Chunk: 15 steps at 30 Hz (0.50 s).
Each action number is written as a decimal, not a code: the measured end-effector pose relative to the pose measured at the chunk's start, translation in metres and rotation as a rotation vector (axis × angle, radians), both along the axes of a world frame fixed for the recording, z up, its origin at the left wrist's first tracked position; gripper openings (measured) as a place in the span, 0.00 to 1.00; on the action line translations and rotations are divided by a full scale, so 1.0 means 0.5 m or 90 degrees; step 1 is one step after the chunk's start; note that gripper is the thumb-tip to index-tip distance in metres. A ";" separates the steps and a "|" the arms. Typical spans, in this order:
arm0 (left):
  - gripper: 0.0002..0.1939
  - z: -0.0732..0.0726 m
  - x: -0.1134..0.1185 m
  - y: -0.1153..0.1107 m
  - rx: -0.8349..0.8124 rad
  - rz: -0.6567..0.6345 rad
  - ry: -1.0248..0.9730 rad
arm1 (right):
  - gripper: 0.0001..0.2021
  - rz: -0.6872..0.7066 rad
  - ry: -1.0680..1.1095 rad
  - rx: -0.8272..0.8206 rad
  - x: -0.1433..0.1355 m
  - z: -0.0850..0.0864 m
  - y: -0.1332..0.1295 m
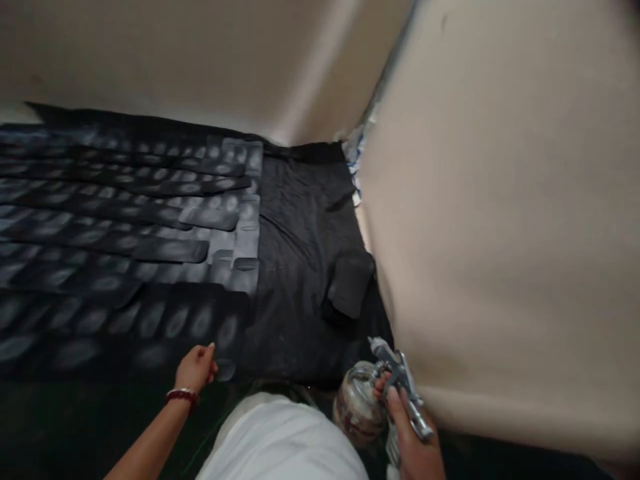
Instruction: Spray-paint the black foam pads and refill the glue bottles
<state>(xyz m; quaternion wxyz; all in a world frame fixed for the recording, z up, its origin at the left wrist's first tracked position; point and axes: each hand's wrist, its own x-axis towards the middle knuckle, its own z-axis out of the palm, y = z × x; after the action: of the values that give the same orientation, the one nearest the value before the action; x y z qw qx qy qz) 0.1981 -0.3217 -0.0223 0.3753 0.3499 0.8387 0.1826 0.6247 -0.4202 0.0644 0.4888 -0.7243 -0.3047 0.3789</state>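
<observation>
In the head view my right hand (407,420) is wrapped round a metal spray gun (395,373), its nozzle pointing up and to the left. Just left of the gun is a stained, rounded jar (357,407); I cannot tell whether it is attached. My left hand (196,368) has its fingers curled together at the near edge of the dark sheet, beside a small greyish rounded tab (225,369). Whatever those fingers hold, if anything, is hidden. Rows of flat dark pieces (170,251) with pale, hazy oval patches spread out to the left.
Black sheeting (295,267) covers the surface right of the rows. A small stack of dark pads (351,283) lies on it. Tan sheet walls rise at the back (175,67) and right (510,233), meeting in a corner with ragged edges.
</observation>
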 end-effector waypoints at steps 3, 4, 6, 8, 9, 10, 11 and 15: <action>0.14 -0.005 0.158 0.124 0.062 -0.131 -0.146 | 0.24 -0.041 0.038 -0.012 -0.009 0.009 -0.006; 0.12 -0.007 0.221 0.163 0.073 -0.173 -0.188 | 0.24 -0.051 0.031 -0.011 -0.011 0.012 -0.005; 0.08 -0.008 0.346 0.234 0.099 -0.255 -0.241 | 0.24 -0.061 0.015 -0.012 -0.014 0.018 0.000; 0.05 -0.006 0.455 0.290 0.136 -0.347 -0.218 | 0.23 -0.074 0.004 -0.007 -0.016 0.024 0.007; 0.04 -0.004 0.499 0.311 0.154 -0.390 -0.173 | 0.23 -0.080 -0.001 -0.003 -0.018 0.028 0.012; 0.04 0.000 0.535 0.328 0.163 -0.433 -0.119 | 0.23 -0.085 -0.006 0.000 -0.020 0.032 0.017; 0.04 0.006 0.564 0.339 0.161 -0.471 -0.064 | 0.23 -0.088 -0.012 0.001 -0.021 0.036 0.022; 0.12 0.028 0.621 0.351 0.088 -0.568 0.096 | 0.23 -0.111 -0.023 -0.004 -0.022 0.050 0.038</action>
<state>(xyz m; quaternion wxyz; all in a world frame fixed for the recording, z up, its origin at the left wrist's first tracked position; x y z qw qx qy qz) 0.5086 -0.1460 -0.0085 0.3310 0.7132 0.6170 0.0329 0.6138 -0.4011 0.0893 0.5118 -0.7564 -0.2481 0.3232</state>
